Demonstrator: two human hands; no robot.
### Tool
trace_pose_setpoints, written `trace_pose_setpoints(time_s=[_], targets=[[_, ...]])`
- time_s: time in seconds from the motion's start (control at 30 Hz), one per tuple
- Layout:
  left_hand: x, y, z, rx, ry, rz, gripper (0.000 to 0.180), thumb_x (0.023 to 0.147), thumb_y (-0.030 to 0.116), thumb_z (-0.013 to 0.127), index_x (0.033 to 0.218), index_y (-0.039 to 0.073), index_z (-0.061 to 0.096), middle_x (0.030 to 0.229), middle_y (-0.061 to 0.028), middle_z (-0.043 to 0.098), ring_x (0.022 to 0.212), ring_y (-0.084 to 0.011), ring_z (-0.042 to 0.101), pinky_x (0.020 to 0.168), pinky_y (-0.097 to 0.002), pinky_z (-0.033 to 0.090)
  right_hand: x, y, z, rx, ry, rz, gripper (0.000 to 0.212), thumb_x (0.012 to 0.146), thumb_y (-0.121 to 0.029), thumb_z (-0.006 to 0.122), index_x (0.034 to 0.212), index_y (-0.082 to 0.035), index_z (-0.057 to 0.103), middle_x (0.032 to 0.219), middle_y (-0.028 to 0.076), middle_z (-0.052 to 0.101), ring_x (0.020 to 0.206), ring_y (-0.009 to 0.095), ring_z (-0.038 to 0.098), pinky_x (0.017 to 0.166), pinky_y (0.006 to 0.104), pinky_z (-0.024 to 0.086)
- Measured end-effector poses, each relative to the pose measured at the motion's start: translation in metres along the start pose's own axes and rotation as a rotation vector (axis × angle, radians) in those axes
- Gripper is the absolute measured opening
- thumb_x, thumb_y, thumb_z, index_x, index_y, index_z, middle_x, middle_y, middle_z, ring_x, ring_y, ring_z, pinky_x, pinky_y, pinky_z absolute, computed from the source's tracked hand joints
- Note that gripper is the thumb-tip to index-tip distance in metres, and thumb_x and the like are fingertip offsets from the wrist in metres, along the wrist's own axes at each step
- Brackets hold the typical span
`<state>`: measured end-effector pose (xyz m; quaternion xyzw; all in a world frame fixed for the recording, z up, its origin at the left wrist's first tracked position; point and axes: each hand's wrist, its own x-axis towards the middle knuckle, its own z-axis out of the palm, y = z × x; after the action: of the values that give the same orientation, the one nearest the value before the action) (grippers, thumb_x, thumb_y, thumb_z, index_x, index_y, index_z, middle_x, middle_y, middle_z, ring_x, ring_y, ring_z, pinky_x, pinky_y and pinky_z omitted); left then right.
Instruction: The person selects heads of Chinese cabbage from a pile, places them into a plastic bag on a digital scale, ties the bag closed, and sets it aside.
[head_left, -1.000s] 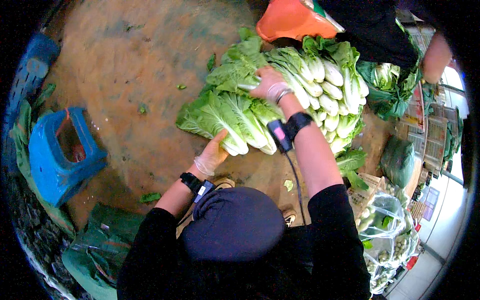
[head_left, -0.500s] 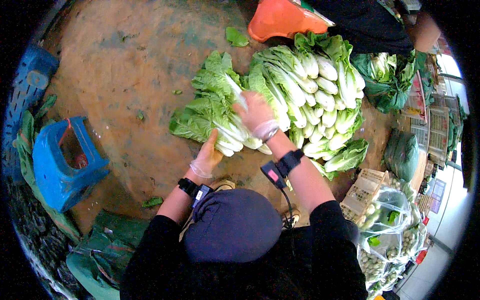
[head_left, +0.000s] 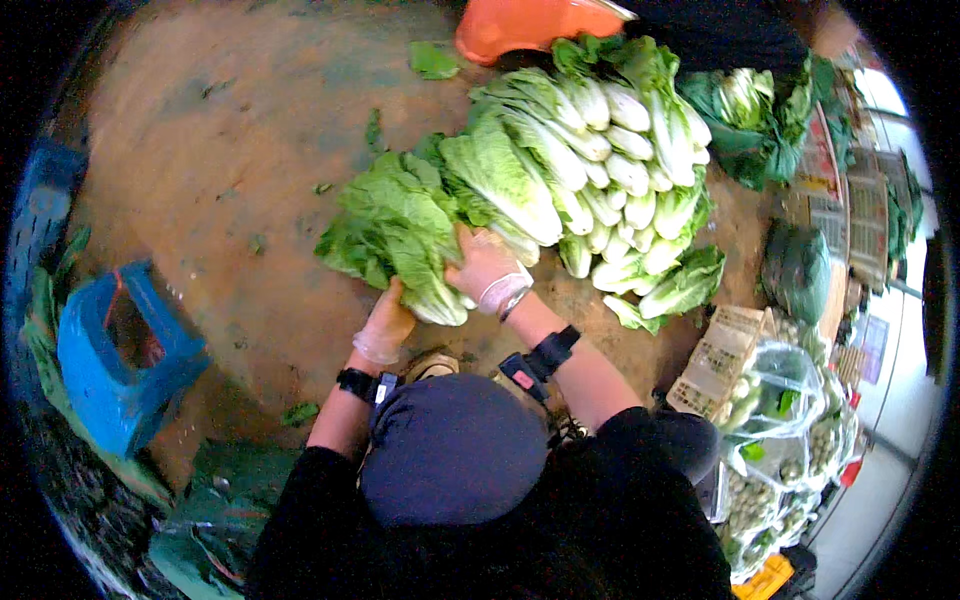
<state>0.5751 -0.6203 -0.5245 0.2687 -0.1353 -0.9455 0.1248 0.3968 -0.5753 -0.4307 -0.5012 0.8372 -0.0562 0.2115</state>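
Green sack (head_left: 738,158) holds greens (head_left: 746,97); hands (head_left: 487,268) clasp cabbages (head_left: 395,218).

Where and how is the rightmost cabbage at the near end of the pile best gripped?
Probably by its pale base, the right hand coming from the near side: the cabbage lies with base pointing left, softer leaves spreading right, and the pile beyond it.
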Motion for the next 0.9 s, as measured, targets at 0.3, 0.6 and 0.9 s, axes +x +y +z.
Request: trace_pose_setpoints(time_s=[0.3, 0.6, 0.9], targets=[[0.030, -0.006, -0.002, -0.042, 0.111, -0.043, 0.047, 0.092, 0.032, 0.046, 0.130, 0.005, 0.036, 0.129, -0.0046, 0.043, 0.118, -0.0194, 0.040, 0.100, -0.0387, 0.034, -0.003, 0.005, -0.007, -0.049, -0.012, 0.122, 0.059, 0.073, -0.038, 0.057, 0.119, -0.002, 0.047, 0.092, 0.020, 0.058, 0.087, 0.034, 0.055, 0.077, 0.0438, 0.044], [0.030, 0.002, -0.048, -1.021, 0.021, -0.233, 0.047, 0.092, 0.036, 0.045, 0.128, 0.005, 0.038, 0.129, -0.0056, 0.043, 0.117, -0.0212, 0.041, 0.101, -0.0385, 0.032, 0.004, 0.015, -0.012, 0.043, 0.324, 0.401, 0.077, 0.073, -0.043, 0.061, 0.124, 0.009, 0.035, 0.124, 0.027, 0.042, 0.109, 0.036, 0.045, 0.092, 0.0390, 0.039], [0.000, 0.010, -0.002, 0.240, 0.077, -0.021, 0.050, 0.089, 0.037, 0.050, 0.129, 0.009, 0.037, 0.126, -0.0051, 0.045, 0.114, -0.0188, 0.044, 0.097, -0.0352, 0.037, 0.001, 0.039, -0.013, 0.229, 0.196, 0.238, 0.023, 0.078, -0.027, 0.056, 0.084, -0.005, 0.062, 0.084, 0.016, 0.061, 0.080, 0.033, 0.057, 0.078, 0.0423, 0.041]])
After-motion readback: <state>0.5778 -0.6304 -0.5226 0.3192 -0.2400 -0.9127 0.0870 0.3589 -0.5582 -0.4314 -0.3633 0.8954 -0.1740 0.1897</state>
